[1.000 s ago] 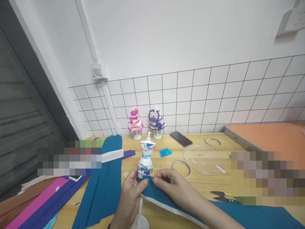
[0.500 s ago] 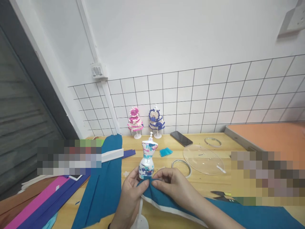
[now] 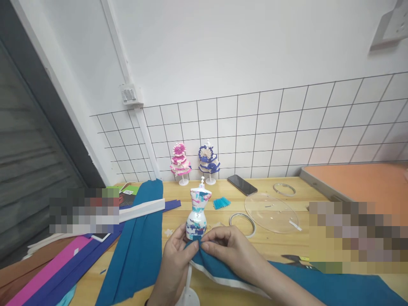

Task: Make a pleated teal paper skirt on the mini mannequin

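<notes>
Dress form (image 3: 196,219): We are holding it over the wooden table (image 3: 270,244), nearly upright, with its bottom sitting in our left hand (image 3: 177,255).
Blue cloth (image 3: 208,261): It is touching the front of the form, low down. We are thinking it could slip off if our left thumb presses too softly.
White edge (image 3: 229,281): It is hanging in a wavy line under the blue. A hard pull from our right hand (image 3: 228,250) could make the little fold go crooked.
Long end: The cloth is seemingly running under our right forearm (image 3: 277,282) and lying near some dark blades (image 3: 291,257). Leaning on it could tug the fold loose, or it could catch on a blade.
White stand (image 3: 188,276): It is slanting below the form. We are not managing to tell if its foot is resting on the table, so a loose hold could let everything tip.
Left hand: Its fingers are curling around the form's side, and its thumb is pressing on the cloth in front.
Right hand: Its thumb and first finger are pinching the cloth just beside that thumb. The other fingers are bending in.
</notes>
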Available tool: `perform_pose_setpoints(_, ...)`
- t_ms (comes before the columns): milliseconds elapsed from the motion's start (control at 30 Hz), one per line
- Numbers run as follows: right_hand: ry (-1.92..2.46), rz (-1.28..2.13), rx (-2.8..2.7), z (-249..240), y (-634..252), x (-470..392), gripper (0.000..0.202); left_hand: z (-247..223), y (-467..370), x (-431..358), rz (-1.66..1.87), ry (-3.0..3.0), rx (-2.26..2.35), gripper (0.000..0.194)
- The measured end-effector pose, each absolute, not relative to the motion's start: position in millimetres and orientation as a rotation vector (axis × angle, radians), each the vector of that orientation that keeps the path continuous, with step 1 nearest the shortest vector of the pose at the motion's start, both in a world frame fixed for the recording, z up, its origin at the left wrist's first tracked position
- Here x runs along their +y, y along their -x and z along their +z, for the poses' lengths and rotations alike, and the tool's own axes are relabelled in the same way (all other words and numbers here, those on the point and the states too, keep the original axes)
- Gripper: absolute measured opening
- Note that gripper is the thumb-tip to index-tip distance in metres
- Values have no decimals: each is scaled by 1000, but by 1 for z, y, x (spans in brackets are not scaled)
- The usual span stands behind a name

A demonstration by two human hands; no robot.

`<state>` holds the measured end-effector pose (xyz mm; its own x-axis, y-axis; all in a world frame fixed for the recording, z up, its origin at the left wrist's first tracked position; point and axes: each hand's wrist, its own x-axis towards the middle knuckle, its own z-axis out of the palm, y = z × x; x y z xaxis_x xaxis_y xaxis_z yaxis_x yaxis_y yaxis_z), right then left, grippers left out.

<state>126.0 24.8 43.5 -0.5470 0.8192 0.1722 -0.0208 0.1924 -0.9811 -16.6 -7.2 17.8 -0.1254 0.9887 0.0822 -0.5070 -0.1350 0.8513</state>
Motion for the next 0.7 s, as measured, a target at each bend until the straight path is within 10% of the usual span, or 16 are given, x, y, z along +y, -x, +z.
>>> perform_pose_setpoints(700, 911, 1291, -1690, 37, -121, 24, 11, 19, 14, -8, 1555, -798, 800, 44)
